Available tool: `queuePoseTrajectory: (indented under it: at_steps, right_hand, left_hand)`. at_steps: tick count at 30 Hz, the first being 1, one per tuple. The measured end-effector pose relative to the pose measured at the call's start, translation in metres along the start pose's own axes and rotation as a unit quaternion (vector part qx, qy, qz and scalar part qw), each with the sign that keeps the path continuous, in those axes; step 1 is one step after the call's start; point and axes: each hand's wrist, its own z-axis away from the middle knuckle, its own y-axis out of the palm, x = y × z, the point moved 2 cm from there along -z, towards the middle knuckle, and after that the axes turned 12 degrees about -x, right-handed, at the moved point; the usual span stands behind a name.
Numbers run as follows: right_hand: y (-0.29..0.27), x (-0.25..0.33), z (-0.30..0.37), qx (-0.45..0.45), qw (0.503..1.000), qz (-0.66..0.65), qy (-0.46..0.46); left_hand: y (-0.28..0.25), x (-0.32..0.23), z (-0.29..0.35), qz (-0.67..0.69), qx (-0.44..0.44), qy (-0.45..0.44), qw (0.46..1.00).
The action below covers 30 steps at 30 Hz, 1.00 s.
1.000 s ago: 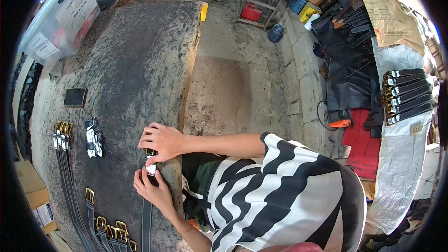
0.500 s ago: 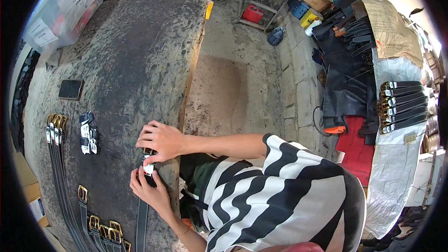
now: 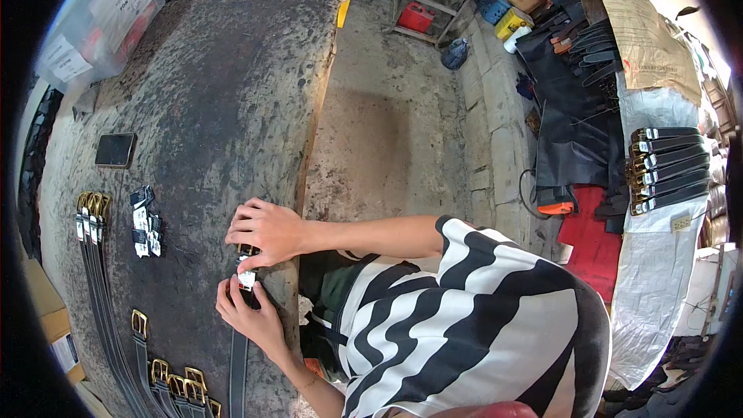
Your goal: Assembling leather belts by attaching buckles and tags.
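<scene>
Both my left grip (image 3: pixel 250 311) and right grip (image 3: pixel 268 234), I see, are closed on one black belt (image 3: pixel 238 371), its white tag (image 3: pixel 247 280) between them, near the table (image 3: pixel 209 108) edge.

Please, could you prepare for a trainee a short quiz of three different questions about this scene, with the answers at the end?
1. Choose one. What shows between the left hand and the right hand?
A) a red can
B) a white tag
C) a cardboard box

2. True or false? The phone lies on the table, apart from both hands.

3. Fill in the missing word. The buckles of the dark belts at the picture's right are ____-coloured.

Key:
1. B
2. True
3. gold
</scene>
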Motion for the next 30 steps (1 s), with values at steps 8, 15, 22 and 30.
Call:
queuePoseTrajectory:
  at_steps: [8,15,22,30]
  right_hand:
    - [-0.0016,-0.0003,0.0008,-0.007,1.000,0.001,0.002]
    - [-0.0007,-0.0008,0.0016,-0.001,1.000,-0.018,0.014]
    - [-0.0021,0.0006,-0.0008,-0.002,1.000,-0.023,0.014]
    - [-0.0047,-0.0006,0.0010,0.012,1.000,-0.016,0.011]
  left_hand:
    - [0.0002,-0.0015,-0.0007,-0.001,0.002,0.013,1.000]
    - [0.0012,0.0008,0.0007,-0.009,0.001,0.006,1.000]
    - [-0.0007,-0.0051,-0.0028,-0.006,-0.022,0.003,1.000]
    - [0.0013,-0.0037,0.0001,-0.018,0.001,0.017,1.000]
